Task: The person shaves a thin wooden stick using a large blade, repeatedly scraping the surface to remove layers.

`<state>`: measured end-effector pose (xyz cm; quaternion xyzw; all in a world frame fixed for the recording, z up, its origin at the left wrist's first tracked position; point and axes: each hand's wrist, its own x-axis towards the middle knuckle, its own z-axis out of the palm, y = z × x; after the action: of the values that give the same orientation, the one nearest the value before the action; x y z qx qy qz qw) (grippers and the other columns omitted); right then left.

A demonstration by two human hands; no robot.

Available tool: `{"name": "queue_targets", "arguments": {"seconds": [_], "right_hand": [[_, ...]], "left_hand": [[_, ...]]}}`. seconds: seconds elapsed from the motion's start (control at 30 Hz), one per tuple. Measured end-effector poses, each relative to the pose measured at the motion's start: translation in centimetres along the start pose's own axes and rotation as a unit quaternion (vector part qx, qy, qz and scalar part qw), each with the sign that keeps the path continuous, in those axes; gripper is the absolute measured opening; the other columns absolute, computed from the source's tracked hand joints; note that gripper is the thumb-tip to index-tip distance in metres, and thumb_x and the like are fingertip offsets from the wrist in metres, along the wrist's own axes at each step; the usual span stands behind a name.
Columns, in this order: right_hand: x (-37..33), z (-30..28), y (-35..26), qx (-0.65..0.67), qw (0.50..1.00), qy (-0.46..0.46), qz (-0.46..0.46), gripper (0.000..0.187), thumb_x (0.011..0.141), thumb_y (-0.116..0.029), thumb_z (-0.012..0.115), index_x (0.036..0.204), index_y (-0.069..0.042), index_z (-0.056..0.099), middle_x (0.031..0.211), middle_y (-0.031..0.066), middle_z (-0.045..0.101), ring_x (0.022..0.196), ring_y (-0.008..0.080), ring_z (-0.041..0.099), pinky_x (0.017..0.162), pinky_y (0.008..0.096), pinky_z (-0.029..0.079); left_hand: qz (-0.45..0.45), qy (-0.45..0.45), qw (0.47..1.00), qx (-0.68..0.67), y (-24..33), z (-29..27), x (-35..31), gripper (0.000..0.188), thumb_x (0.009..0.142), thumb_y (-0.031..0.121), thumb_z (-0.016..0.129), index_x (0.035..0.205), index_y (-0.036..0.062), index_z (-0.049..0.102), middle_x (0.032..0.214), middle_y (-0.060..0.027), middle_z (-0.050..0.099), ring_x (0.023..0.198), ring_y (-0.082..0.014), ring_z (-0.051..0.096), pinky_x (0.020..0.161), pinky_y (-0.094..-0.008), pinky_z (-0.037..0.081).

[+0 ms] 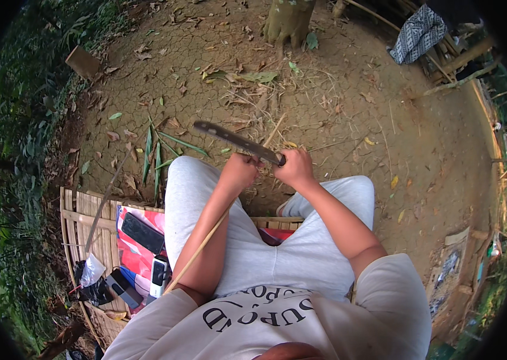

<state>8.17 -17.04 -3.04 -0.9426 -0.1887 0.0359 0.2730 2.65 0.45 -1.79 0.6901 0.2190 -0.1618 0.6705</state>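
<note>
My right hand (pixel 295 168) is closed around the handle of a machete (pixel 235 139). Its long dark blade points to the left and away from me, passing just beyond my left hand. My left hand (pixel 241 171) is closed on a thin pale cane strip (pixel 202 246). The near part of that strip runs back under my left forearm's side toward my elbow, and its far end sticks out beyond the blade. Both hands are close together above the gap between my knees. Whether the blade touches the strip, I cannot tell.
I sit on a bamboo-slat bench (pixel 88 222). At my left lie a black phone (pixel 142 233), a white-and-black device (pixel 158 276) and a grey box (pixel 124 288). Beyond are cracked earth, green leaves (pixel 157 159), a tree trunk (pixel 289 21) and a cut stump (pixel 83 62). Patterned cloth (pixel 419 35) hangs far right.
</note>
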Motion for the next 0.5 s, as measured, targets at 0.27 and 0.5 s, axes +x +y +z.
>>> {"name": "queue_targets", "arguments": {"seconds": [0.27,0.5], "right_hand": [[0.5,0.8,0.5,-0.012,1.000,0.017,0.015,0.012,0.066,-0.019,0.066,0.064,-0.007,0.064,0.065,0.0198,0.062,0.067,0.0431,0.062,0.063,0.0515,0.050],[2.3,-0.1,1.9,-0.062,0.993,0.017,0.095,0.014,0.069,-0.021,0.066,0.076,-0.010,0.069,0.077,0.0190,0.068,0.077,0.0401,0.067,0.068,0.0502,0.052]], "left_hand": [[-0.012,0.004,1.000,0.012,-0.4,0.2,0.2,0.029,0.100,0.023,0.054,0.090,0.0004,0.070,0.057,-0.0021,0.055,0.045,-0.0121,0.049,0.044,-0.0297,0.037],[-0.030,-0.017,0.999,-0.012,0.5,0.2,0.4,0.032,0.103,0.022,0.048,0.093,0.0000,0.068,0.061,0.0024,0.051,0.046,-0.0076,0.042,0.043,-0.0246,0.031]]}}
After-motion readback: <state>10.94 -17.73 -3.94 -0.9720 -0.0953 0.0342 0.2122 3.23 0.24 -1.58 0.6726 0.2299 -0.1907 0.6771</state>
